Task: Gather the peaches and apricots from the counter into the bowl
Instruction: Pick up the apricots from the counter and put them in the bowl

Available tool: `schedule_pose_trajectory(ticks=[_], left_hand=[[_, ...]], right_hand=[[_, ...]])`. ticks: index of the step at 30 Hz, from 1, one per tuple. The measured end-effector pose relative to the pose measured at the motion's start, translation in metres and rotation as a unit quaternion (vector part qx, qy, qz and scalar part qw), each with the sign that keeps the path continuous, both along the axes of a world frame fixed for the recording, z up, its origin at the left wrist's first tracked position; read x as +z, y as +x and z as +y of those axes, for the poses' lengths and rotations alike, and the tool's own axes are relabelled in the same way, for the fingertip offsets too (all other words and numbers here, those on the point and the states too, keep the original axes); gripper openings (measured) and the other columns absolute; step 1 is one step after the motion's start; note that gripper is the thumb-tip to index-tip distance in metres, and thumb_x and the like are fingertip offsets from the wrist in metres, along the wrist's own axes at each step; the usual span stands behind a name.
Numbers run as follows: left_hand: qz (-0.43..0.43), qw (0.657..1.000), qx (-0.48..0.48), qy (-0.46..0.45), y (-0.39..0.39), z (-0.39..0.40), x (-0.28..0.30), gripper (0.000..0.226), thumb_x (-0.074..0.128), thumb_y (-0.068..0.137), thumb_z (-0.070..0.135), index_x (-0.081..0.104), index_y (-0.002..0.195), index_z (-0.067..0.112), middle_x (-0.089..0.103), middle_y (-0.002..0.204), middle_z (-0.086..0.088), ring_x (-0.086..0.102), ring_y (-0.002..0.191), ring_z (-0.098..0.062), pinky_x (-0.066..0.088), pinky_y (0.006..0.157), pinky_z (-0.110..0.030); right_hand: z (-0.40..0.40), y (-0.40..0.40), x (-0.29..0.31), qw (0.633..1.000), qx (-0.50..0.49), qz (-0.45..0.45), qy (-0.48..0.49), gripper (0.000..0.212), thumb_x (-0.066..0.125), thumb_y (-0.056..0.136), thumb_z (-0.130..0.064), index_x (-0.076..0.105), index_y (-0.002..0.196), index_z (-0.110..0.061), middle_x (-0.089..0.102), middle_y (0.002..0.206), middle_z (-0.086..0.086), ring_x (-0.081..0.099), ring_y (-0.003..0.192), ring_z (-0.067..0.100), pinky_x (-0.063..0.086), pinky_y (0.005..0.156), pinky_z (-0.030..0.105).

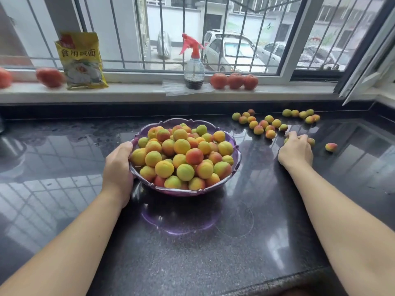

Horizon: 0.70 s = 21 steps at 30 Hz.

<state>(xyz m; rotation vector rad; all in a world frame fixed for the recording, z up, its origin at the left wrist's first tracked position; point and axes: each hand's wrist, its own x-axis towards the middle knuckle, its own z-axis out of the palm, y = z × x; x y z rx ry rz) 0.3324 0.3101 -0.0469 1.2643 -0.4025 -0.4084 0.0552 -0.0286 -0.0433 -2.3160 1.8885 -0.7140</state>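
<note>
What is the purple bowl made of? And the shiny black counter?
Purple bowl: probably clear tinted plastic, since light and fruit show through its scalloped wall. Counter: looks like polished speckled stone, maybe granite; it mirrors the window bars.

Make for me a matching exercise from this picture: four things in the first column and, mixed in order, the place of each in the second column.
Things:
1. spray bottle
2. yellow packet
3. left hand
4. lone fruit

Places:
A. on the counter, right of the right hand
B. on the windowsill, left of the bottle
C. on the left rim of the purple bowl
D. on the windowsill, just left of three tomatoes

Pairs: 1-D, 2-B, 3-C, 4-A
</note>
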Motion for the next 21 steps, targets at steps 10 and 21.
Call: schedule_pose_trajectory(ticks=[10,21], left_hand=[[-0.001,1.0,0.0,0.004,-0.005,0.0,0.005,0.031,0.055,0.094,0.036,0.082,0.088,0.022,0.079,0.1,-0.012,0.074,0.097,-0.028,0.059,0.094,-0.052],[-0.008,1.0,0.001,0.021,-0.012,0.001,0.01,0.035,0.045,0.11,0.022,0.077,0.095,0.018,0.081,0.085,0.001,0.076,0.082,-0.012,0.062,0.066,-0.028]], right_hand=[[0.018,-0.004,-0.002,0.992,0.028,-0.112,-0.051,0.034,0.052,0.101,-0.015,0.055,0.135,-0.013,0.043,0.13,0.02,0.054,0.11,0.043,0.047,0.095,0.046],[0.115,0.03,0.045,0.818,0.296,-0.493,0.01,0.023,0.075,0.09,-0.011,0.063,0.109,-0.017,0.072,0.104,-0.001,0.072,0.095,0.012,0.057,0.086,0.029]])
